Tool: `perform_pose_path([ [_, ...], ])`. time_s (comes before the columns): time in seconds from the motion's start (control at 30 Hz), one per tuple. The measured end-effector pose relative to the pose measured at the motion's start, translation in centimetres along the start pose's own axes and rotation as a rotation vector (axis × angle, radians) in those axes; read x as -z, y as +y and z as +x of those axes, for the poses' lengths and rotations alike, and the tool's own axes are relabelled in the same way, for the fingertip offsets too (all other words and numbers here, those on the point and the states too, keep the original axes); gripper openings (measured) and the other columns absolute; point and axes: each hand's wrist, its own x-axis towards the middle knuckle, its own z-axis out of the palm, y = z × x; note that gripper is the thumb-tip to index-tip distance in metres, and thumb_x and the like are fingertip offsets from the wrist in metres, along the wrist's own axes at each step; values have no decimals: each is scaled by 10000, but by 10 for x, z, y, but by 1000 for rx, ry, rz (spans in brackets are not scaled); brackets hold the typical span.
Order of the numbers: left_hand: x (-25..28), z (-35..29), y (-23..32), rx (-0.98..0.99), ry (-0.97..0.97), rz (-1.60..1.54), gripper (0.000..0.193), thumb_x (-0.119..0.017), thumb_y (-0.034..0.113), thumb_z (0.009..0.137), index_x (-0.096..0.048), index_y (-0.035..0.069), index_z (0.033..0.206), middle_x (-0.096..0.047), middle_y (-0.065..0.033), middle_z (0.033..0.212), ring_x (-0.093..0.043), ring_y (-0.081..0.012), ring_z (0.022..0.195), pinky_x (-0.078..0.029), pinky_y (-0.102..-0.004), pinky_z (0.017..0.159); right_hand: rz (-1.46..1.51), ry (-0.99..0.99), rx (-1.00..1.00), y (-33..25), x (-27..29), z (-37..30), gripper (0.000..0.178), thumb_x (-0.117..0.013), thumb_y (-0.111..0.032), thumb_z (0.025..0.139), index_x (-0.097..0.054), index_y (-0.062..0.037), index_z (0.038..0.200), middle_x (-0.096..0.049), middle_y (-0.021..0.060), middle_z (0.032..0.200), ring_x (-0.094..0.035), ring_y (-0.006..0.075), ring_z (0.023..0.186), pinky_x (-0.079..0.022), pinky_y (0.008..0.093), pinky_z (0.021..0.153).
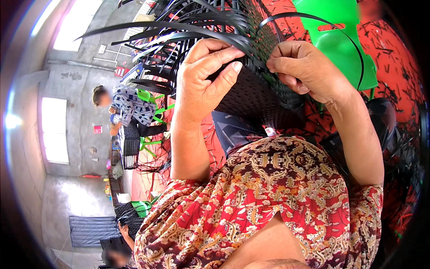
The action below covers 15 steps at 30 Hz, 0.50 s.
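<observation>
Left hand point(201, 78) at rim of black woven basket point(246, 92), grip unclear, right hand point(302, 67) with fingertips together, plastic strips point(215, 20) beyond left fingers

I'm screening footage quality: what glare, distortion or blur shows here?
All in the head view: white rectangular windows blown out, a bright glare spot left of them; edges bowing near the black fisheye rim; bare left hand and bare right hand fairly sharp; co-workers' faces blurred.

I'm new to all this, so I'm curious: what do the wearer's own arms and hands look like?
They are human: the left hand and right hand are bare; no gloves or watch show. The forearms are bare too, below loose red-and-dark sleeves with a cream and gold floral pattern.
</observation>
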Motion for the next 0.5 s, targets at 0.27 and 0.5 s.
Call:
perform_pose_path([
  [0.27,-3,-1,0,0,0,-16,184,-696,69,776,-701,29,955,-626,-90,920,-616,-202,860,-486,-285,762,33,-72,-59,-5,5,5,146,-627,-162,806,-556,-39,776,-460,-21,562,-331,28,399,-189,189,346],
  [0.5,-1,17,4,0,-14,-5,170,-723,167,780,-695,5,823,-622,-119,836,-609,-235,726,-476,-308,648,169,-95,-65,4,5,9,145,-614,-149,834,-570,-14,803,-469,-10,567,-341,31,397,-191,191,328],
])
